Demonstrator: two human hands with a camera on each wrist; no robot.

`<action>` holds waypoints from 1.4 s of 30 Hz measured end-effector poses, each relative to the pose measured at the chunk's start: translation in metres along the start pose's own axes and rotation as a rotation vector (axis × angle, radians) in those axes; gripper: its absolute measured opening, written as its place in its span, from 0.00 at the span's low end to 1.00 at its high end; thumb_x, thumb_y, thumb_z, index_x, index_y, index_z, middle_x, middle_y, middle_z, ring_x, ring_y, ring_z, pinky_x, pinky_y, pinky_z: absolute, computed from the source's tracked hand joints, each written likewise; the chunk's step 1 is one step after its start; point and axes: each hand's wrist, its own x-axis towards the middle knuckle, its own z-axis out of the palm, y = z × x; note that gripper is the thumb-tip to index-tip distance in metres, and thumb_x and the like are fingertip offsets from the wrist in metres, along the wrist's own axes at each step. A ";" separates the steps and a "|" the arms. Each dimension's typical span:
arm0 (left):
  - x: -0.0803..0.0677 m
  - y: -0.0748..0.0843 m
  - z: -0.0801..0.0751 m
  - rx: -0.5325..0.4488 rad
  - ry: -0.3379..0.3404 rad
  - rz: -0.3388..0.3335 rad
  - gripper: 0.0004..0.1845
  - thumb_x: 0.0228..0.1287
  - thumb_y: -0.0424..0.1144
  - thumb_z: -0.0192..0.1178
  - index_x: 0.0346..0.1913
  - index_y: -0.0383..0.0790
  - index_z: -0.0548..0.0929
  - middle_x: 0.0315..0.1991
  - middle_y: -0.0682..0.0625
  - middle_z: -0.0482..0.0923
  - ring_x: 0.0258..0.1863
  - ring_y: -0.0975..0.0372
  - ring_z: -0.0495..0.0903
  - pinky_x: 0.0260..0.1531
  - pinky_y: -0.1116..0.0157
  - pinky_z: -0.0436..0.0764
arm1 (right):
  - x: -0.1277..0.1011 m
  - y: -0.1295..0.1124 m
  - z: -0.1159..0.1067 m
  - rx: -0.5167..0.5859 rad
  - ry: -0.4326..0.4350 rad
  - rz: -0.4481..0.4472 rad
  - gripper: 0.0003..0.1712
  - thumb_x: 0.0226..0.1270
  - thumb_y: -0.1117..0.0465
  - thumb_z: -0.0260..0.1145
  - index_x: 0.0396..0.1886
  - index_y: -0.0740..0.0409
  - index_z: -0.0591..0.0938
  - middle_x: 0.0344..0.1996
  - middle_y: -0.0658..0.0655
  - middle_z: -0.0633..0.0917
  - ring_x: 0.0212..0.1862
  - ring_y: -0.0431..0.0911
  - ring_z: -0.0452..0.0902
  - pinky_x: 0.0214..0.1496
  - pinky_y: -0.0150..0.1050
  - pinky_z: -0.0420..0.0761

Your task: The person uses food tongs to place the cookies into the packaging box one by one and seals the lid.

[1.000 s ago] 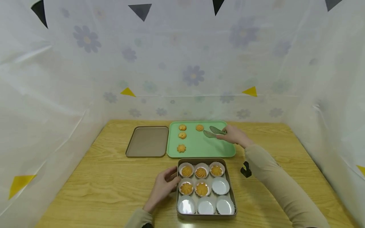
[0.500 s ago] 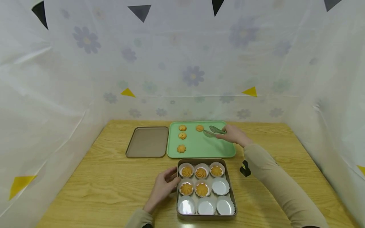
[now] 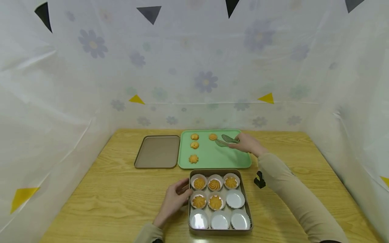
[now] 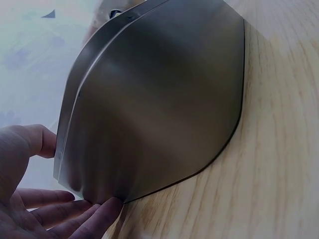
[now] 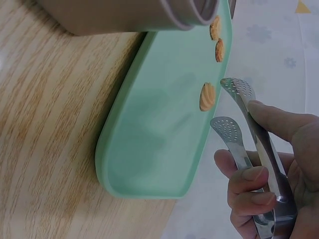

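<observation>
My right hand [image 3: 247, 143] holds metal tongs [image 5: 264, 154] with perforated tips, their arms spread apart. In the head view the tong tips hover over the green tray [image 3: 218, 158], just right of a round swirled cookie [image 3: 212, 137], with nothing between them. Several other cookies, one of them star-shaped [image 3: 193, 159], lie along the tray's left side. My left hand [image 3: 174, 199] touches the left wall of a deep metal baking tin [image 4: 159, 109], thumb at the rim and fingers against the side. White paper cups fill the tin; several hold cookies [image 3: 199, 201], while others, like the front middle cup [image 3: 220, 220], are bare.
A flat brown tray [image 3: 157, 152] lies left of the green one on the wooden table [image 3: 115, 202]. Behind the table hangs a pale flowered curtain [image 3: 182, 60], which also closes in both sides.
The right hand and tongs have shifted slightly left, bringing the tips nearer the swirled cookie. The left hand stays at the tin.
</observation>
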 end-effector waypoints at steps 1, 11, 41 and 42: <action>0.000 0.000 0.000 0.000 -0.001 0.001 0.30 0.67 0.34 0.61 0.69 0.24 0.69 0.66 0.27 0.72 0.65 0.38 0.76 0.53 0.56 0.89 | 0.000 0.000 0.000 0.001 0.000 -0.001 0.27 0.72 0.46 0.63 0.15 0.49 0.67 0.10 0.45 0.60 0.15 0.38 0.54 0.19 0.31 0.59; 0.000 0.000 0.000 0.000 -0.004 0.004 0.30 0.67 0.33 0.61 0.69 0.23 0.69 0.67 0.27 0.71 0.65 0.38 0.76 0.53 0.56 0.88 | -0.001 0.000 -0.001 0.002 -0.002 0.011 0.25 0.72 0.46 0.63 0.17 0.50 0.71 0.10 0.45 0.60 0.15 0.38 0.55 0.19 0.31 0.59; 0.002 -0.001 -0.001 -0.003 0.003 0.006 0.30 0.68 0.34 0.61 0.68 0.22 0.69 0.65 0.26 0.73 0.64 0.38 0.77 0.52 0.56 0.89 | -0.002 0.004 -0.001 0.014 -0.026 0.023 0.24 0.71 0.44 0.64 0.19 0.52 0.74 0.10 0.45 0.61 0.15 0.38 0.55 0.17 0.31 0.60; 0.001 -0.002 -0.001 -0.004 0.004 0.006 0.30 0.68 0.34 0.61 0.68 0.22 0.69 0.65 0.26 0.73 0.64 0.38 0.77 0.52 0.56 0.89 | -0.003 0.003 -0.001 0.016 -0.025 0.022 0.24 0.71 0.44 0.64 0.18 0.51 0.73 0.10 0.45 0.61 0.15 0.39 0.55 0.17 0.31 0.60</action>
